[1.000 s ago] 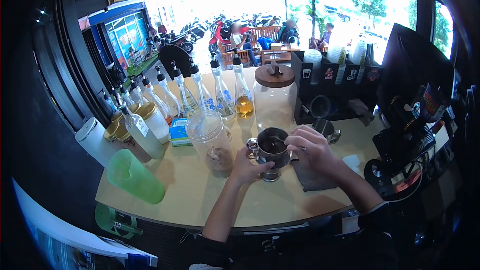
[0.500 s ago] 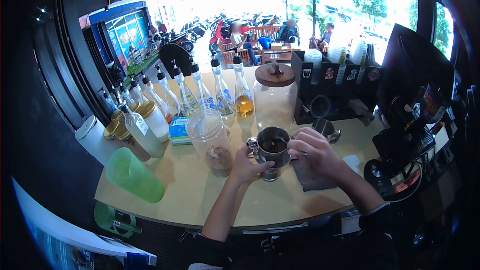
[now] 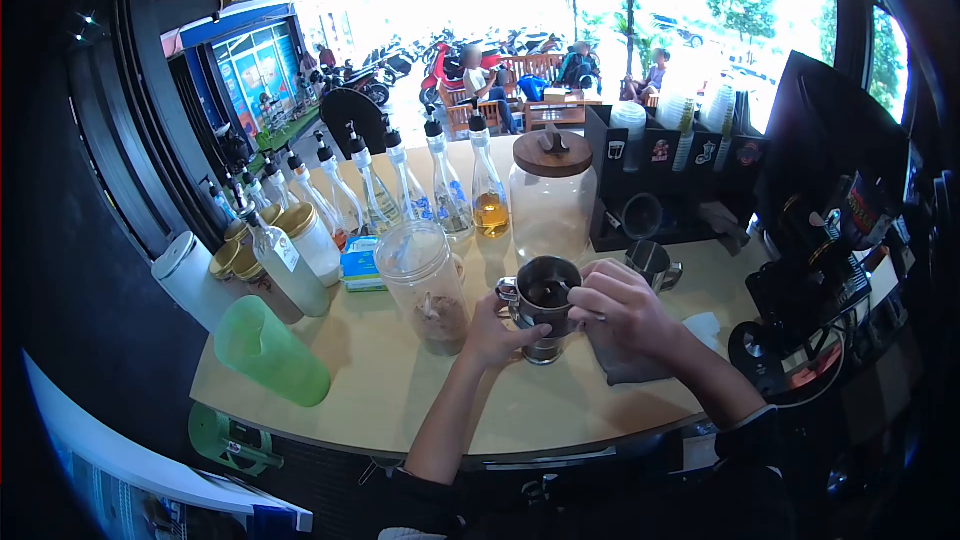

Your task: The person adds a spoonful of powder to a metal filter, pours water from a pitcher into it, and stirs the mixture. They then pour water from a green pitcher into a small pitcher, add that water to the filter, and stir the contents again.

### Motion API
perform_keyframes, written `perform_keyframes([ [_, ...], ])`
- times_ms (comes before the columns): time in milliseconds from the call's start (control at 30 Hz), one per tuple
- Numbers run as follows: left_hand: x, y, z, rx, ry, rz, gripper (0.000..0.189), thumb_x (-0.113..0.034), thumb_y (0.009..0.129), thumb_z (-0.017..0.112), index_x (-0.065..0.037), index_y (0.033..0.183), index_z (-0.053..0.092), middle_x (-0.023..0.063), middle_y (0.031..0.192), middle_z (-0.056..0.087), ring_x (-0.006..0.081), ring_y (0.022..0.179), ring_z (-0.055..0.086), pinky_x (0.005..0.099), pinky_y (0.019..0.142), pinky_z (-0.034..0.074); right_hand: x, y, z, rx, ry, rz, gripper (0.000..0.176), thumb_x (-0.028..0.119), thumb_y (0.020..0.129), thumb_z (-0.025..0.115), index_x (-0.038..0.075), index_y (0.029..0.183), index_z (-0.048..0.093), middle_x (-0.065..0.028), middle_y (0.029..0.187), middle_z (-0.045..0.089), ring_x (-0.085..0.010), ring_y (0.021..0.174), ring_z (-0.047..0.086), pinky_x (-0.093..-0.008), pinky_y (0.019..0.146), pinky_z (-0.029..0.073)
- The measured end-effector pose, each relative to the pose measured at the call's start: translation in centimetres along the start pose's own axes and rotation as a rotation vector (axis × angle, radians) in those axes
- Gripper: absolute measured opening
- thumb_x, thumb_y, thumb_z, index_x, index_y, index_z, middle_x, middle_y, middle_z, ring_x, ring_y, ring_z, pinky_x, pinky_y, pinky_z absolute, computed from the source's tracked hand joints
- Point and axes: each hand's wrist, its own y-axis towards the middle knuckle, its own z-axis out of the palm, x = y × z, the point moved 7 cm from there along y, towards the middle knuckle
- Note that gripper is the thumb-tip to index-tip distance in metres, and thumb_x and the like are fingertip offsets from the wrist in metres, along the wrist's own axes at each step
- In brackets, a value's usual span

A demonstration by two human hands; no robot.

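Observation:
My left hand [image 3: 500, 332] is wrapped around the side of a shiny metal mug [image 3: 545, 312], near its handle. The mug stands upright over the counter with dark contents inside. At the mug's right rim, my right hand [image 3: 622, 308] is closed in a pinch on a thin metal utensil [image 3: 569, 287]. Its lower end goes down into the mug, so its kind is hidden. Just left of the mug stands a clear plastic jar [image 3: 425, 285] part full of brown powder. A grey cloth [image 3: 625, 362] lies beneath my right hand.
A green pitcher [image 3: 270, 352] leans at the counter's left. Pump bottles [image 3: 440, 185] line the back beside a wooden-lidded glass jar [image 3: 552, 205]. Another metal mug [image 3: 650, 265] and a black cup organizer [image 3: 680, 150] are at the right. People sit outside.
My right hand has shifted slightly at the mug's rim, and the thin utensil inside has moved. My left hand keeps its hold; the camera view has shifted a little.

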Motion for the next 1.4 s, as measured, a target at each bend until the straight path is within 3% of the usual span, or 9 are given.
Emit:
perform_keyframes([
  [400,-1.6,-0.1,0.0,-0.025,0.024,0.073,0.053,-0.023,0.059,0.086,-0.004,0.103,0.063,0.0060,0.095,0.068,0.0162,0.092,0.063,0.0320,0.088,0.046,-0.9,-2.7,0.2,0.024,0.090,0.096,0.021,0.012,0.079,0.069,0.005,0.096,0.059,-0.0086,0.083,0.056,-0.0269,0.079,0.059,-0.0374,0.070,0.049],
  [467,-1.1,-0.2,0.2,0.026,0.050,-0.054,0.064,-0.022,0.059,0.088,-0.003,0.112,0.057,0.0077,0.107,0.064,0.0169,0.103,0.059,0.0347,0.093,0.044,-0.5,-3.3,0.2,0.045,0.104,0.111,0.022,0.012,0.079,0.069,0.005,0.098,0.059,-0.0090,0.085,0.057,-0.0273,0.080,0.059,-0.0377,0.071,0.049],
  [767,-0.1,0.0,0.1,-0.010,-0.029,0.054,0.058,-0.023,0.060,0.086,-0.003,0.109,0.061,0.0068,0.099,0.067,0.0166,0.095,0.062,0.0337,0.090,0.046,-1.6,-4.7,-0.5,-0.010,0.331,0.498,0.031,0.001,0.080,0.065,0.003,0.110,0.055,-0.0115,0.093,0.057,-0.0242,0.079,0.058,-0.0327,0.071,0.048],
  [1000,-1.1,-0.3,-0.4,-0.071,0.020,0.129,0.064,-0.029,0.061,0.086,-0.003,0.112,0.057,0.0074,0.103,0.065,0.0175,0.099,0.061,0.0347,0.092,0.044,-8.5,-10.7,-2.8,-0.185,0.060,0.715,0.031,-0.005,0.081,0.057,0.001,0.111,0.055,-0.0092,0.097,0.053,-0.0169,0.077,0.051,-0.0259,0.068,0.042],
  [1067,-0.1,-0.1,-0.7,-0.032,0.050,0.140,0.076,-0.029,0.063,0.085,-0.002,0.125,0.050,0.0101,0.114,0.062,0.0186,0.104,0.059,0.0353,0.095,0.044,-12.2,-14.5,-3.2,-0.265,-0.004,0.782,0.030,-0.004,0.082,0.056,0.001,0.112,0.055,-0.0094,0.098,0.053,-0.0166,0.078,0.050,-0.0256,0.069,0.043],
  [1133,-1.3,0.1,-0.5,-0.029,-0.042,0.251,0.088,-0.029,0.065,0.083,-0.001,0.136,0.040,0.0128,0.123,0.057,0.0201,0.111,0.056,0.0360,0.100,0.042,-15.9,-18.6,-3.8,-0.304,-0.214,0.704,0.026,0.003,0.086,0.055,-0.001,0.112,0.055,-0.0179,0.112,0.053,-0.0238,0.084,0.057,-0.0342,0.072,0.047],
  [1267,-2.2,-1.5,-1.5,-0.025,-0.028,0.214,0.102,-0.029,0.068,0.081,-0.002,0.146,0.021,0.0157,0.138,0.043,0.0234,0.126,0.046,0.0386,0.104,0.038,-20.4,-25.2,-0.1,-0.094,0.240,1.176,0.023,0.015,0.093,0.051,-0.002,0.108,0.056,-0.0134,0.093,0.062,-0.0218,0.076,0.058,-0.0326,0.072,0.047],
  [1300,-1.4,-2.0,-1.7,-0.011,-0.053,0.198,0.107,-0.030,0.068,0.081,-0.004,0.148,0.014,0.0165,0.143,0.036,0.0257,0.131,0.039,0.0412,0.106,0.035,-19.9,-25.3,0.0,-0.212,0.262,1.140,0.019,0.017,0.095,0.051,0.000,0.099,0.057,-0.0079,0.077,0.061,-0.0167,0.071,0.057,-0.0308,0.069,0.046],
  [1400,-1.6,-4.7,-1.8,-0.079,-0.056,0.126,0.109,-0.032,0.067,0.081,-0.006,0.148,0.014,0.0168,0.145,0.034,0.0281,0.134,0.035,0.0436,0.107,0.033,-18.8,-25.6,1.1,-0.328,0.543,1.194,0.019,0.020,0.096,0.051,0.001,0.093,0.056,-0.0044,0.074,0.057,-0.0101,0.069,0.052,-0.0283,0.063,0.043],
])
